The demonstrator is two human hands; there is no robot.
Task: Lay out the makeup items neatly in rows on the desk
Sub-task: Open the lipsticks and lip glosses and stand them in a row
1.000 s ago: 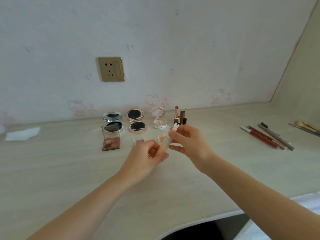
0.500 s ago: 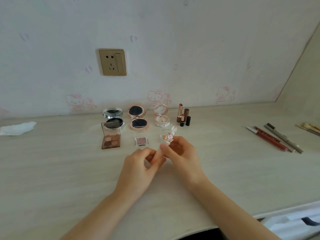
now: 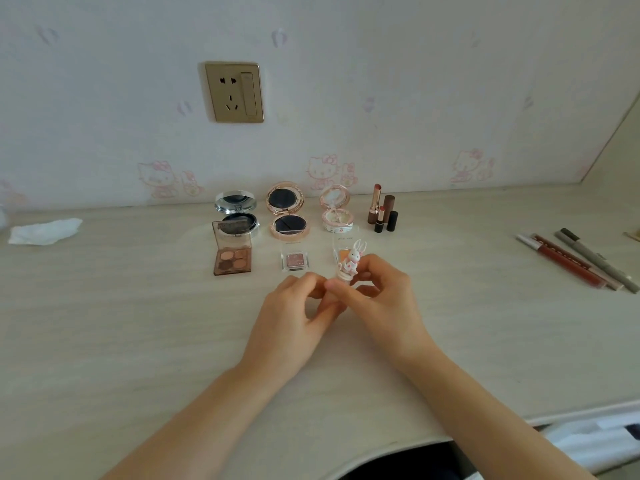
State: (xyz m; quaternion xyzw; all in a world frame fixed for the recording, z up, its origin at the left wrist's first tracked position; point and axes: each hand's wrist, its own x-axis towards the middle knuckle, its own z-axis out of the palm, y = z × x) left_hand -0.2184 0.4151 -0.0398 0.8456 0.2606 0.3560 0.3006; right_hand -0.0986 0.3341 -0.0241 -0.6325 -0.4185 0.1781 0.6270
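My right hand and my left hand meet at the desk's middle, both pinching a small makeup item topped with a white rabbit figure; its lower part is hidden by my fingers. Behind them lie an open brown eyeshadow palette, a small pink single shadow and a clear orange case. Further back stand three open compacts: silver, rose-gold and pink. Uncapped lipsticks stand to their right.
Several pencils and a red lip gloss lie at the right of the desk. A crumpled white tissue sits at far left. A gold wall socket is above. The desk's curved front edge runs below my forearms.
Both hands came down and toward me with the rabbit-topped item, from in front of the lipsticks to just before the clear orange case. The camera tilted slightly.
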